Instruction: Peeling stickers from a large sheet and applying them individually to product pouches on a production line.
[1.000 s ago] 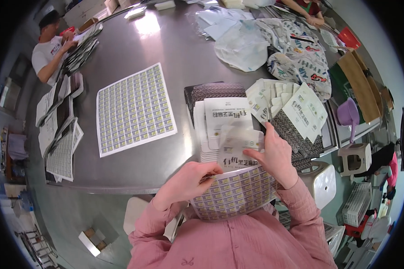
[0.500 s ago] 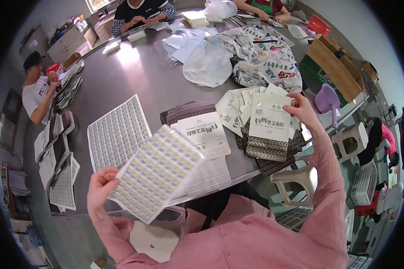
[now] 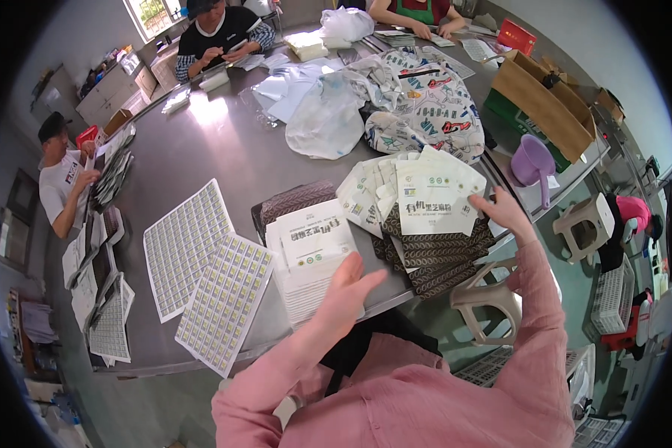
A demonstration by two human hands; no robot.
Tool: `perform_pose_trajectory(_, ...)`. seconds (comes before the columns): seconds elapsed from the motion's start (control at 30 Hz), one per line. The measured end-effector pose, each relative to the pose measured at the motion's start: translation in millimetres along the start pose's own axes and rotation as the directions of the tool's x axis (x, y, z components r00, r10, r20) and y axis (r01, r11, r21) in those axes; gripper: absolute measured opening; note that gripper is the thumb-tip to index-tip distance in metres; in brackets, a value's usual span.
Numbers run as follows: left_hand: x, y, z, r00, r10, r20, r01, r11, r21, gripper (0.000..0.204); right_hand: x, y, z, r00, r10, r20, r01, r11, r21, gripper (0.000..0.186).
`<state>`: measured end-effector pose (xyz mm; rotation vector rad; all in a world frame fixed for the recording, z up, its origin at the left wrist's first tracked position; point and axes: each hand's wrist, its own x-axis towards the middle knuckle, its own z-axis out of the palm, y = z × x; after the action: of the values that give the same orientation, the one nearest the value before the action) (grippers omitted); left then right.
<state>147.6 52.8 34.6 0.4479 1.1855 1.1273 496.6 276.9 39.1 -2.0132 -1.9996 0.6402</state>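
My left hand [image 3: 351,287] is open and slightly blurred, thumb out to the right, over the front part of a neat stack of white printed pouches [image 3: 313,250]. My right hand [image 3: 500,210] grips the edge of a white pouch [image 3: 433,201] atop a fanned pile with dark patterned parts [image 3: 448,265]. Left of the stack lie two overlapping sheets of small yellow-marked labels [image 3: 224,306], the upper one close to the table's front edge. A dark patterned bundle [image 3: 284,201] sits behind the stack.
Three co-workers [image 3: 216,41] work at the steel table's [image 3: 172,164] far and left sides. Pouch piles [image 3: 89,269] line the left; plastic bags and a printed cloth [image 3: 433,112] lie behind. A purple dipper [image 3: 530,160], cardboard box [image 3: 537,104] and stools [image 3: 582,224] are at right.
My left hand has put the label sheet down on the table and moved right to the stack. My right hand has carried a pouch onto the fanned pile, now slightly lower.
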Motion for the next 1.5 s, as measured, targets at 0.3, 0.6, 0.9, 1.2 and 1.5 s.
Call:
perform_pose_trajectory(0.3, 97.5, 9.0, 56.8, 0.980, 0.197, -0.041, -0.194, 0.979, 0.061, 0.078, -23.8, -64.3, 38.6, 0.940, -0.327, 0.101, 0.306, 0.935, 0.179, 0.097)
perform_pose_trajectory(0.6, 121.9, 22.8, 60.6, 0.999, -0.024, -0.039, 0.020, 0.993, -0.118, 0.055, 0.9, -31.1, 74.2, 0.958, -0.285, 0.024, 0.257, 0.895, 0.364, 0.091)
perform_pose_trajectory(0.9, 110.2, 33.3, 81.4, 0.996, -0.027, 0.080, 0.016, 0.991, 0.132, 0.058, -32.3, -40.7, 83.5, 0.980, -0.193, -0.038, 0.197, 0.971, 0.135, 0.081)
perform_pose_trajectory(1.2, 101.0, 18.0, 97.1, 0.998, 0.051, -0.022, -0.048, 0.993, 0.111, 0.057, -26.7, -34.4, 86.8, 0.984, -0.179, 0.013, 0.169, 0.946, 0.277, 0.085)
perform_pose_trajectory(1.5, 104.2, 17.1, 101.7, 1.000, 0.002, -0.003, -0.002, 0.998, 0.063, 0.062, -13.4, -27.8, 75.6, 0.978, -0.183, 0.104, 0.153, 0.957, 0.246, 0.085)
